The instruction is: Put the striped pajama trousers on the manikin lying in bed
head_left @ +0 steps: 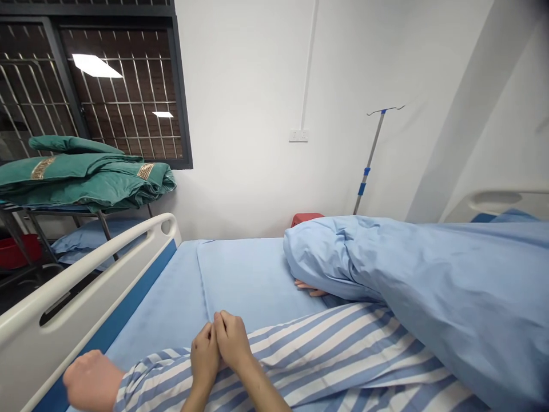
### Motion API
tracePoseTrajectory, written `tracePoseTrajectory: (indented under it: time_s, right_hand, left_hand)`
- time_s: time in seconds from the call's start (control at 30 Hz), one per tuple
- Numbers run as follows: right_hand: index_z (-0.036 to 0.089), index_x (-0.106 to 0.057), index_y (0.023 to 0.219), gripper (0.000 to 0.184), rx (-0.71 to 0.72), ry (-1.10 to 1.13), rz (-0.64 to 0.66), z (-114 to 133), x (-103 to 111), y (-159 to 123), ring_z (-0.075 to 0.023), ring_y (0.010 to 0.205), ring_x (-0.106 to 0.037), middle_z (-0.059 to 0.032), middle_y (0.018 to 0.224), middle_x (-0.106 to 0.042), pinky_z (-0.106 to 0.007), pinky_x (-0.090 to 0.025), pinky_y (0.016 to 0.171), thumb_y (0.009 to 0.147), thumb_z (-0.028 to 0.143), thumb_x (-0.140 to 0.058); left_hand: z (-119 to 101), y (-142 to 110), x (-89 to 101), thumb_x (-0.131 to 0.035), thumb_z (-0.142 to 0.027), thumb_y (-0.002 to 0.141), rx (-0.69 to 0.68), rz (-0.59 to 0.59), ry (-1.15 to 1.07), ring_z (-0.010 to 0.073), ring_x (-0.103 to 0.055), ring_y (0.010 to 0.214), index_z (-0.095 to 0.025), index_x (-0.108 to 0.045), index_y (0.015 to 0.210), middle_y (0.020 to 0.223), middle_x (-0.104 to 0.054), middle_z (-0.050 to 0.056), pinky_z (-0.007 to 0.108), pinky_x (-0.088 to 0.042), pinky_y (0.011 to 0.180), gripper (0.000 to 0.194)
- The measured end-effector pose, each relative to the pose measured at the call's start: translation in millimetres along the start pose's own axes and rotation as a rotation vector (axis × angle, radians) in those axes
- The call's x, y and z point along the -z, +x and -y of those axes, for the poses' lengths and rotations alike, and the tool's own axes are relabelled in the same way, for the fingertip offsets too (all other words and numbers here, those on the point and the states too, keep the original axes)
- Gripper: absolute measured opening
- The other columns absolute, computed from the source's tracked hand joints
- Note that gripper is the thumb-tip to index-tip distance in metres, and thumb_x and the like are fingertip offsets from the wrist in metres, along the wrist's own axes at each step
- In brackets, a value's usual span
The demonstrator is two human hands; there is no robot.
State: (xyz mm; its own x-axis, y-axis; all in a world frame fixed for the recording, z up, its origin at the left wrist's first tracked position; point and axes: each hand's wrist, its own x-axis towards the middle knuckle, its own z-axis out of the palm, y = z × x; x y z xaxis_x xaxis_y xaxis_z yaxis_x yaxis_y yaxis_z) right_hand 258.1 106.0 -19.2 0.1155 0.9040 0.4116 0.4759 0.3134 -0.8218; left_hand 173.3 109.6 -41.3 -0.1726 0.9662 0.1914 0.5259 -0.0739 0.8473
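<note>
– What's on your left?
– You have folded green quilts [81, 180] with gold trim on a metal rack [32, 240], a red basin [19, 250] beneath.
– And at the far wall?
– You face a white socket [298, 135], an IV pole [372, 160] with blue clamps to its right, and a barred window [120, 91] at far left.

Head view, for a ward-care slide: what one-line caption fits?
Left hand and right hand meet over a striped hospital gown on a blue-sheeted bed beside its white side rail.
</note>
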Motion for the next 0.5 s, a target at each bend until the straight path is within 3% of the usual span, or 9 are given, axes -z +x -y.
tracePoseTrajectory:
  time_s: [0.13, 0.27, 0.4, 0.5]
  right_hand:
    - [0.019, -0.044, 0.055, 0.042, -0.051, 0.014, -0.042, -18, 11, -4, -0.0107, 0.047, -0.034, 0.0032, 0.047, -0.042, -0.025, -0.021, 0.049, 0.09, 0.037, -0.033]
    - [0.019, -0.039, 0.055, 0.042, -0.116, 0.114, -0.046, -27, 9, -5, -0.0109, 0.05, -0.036, 0.003, 0.05, -0.041, -0.024, -0.025, 0.051, 0.091, 0.04, -0.031]
    - [0.019, -0.04, 0.058, 0.04, -0.183, 0.246, -0.108, -27, 11, -2, -0.0116, 0.053, -0.039, 0.0017, 0.054, -0.045, -0.023, -0.029, 0.052, 0.09, 0.041, -0.031]
    - [0.02, -0.037, 0.057, 0.038, -0.233, 0.358, -0.16, -28, 15, 0, -0.0116, 0.052, -0.039, 0.0023, 0.053, -0.043, -0.023, -0.031, 0.051, 0.089, 0.041, -0.033]
  left_hand:
    - [-1, -1, -3.5, -0.034, -0.04, 0.083, -0.019, -0.023, 0.068, 0.0127, -0.042, 0.055, -0.02, -0.038, 0.054, 0.05, -0.043, -0.003, 0.024, -0.032, 0.057, 0.035]
    - [-16, 5, -9.4, -0.038, -0.042, 0.08, -0.039, 0.024, -0.033, 0.0119, -0.04, 0.055, -0.02, -0.038, 0.053, 0.05, -0.041, -0.004, 0.024, -0.032, 0.056, 0.035]
    - [-39, 3, -27.6, -0.037, -0.045, 0.08, 0.021, -0.001, -0.232, 0.011, -0.037, 0.052, -0.02, -0.036, 0.054, 0.05, -0.04, -0.004, 0.023, -0.033, 0.053, 0.036]
    - [-44, -5, -40.7, -0.034, -0.043, 0.082, 0.046, 0.0, -0.167, 0.0119, -0.041, 0.054, -0.021, -0.041, 0.056, 0.052, -0.046, -0.003, 0.024, -0.035, 0.055, 0.035]
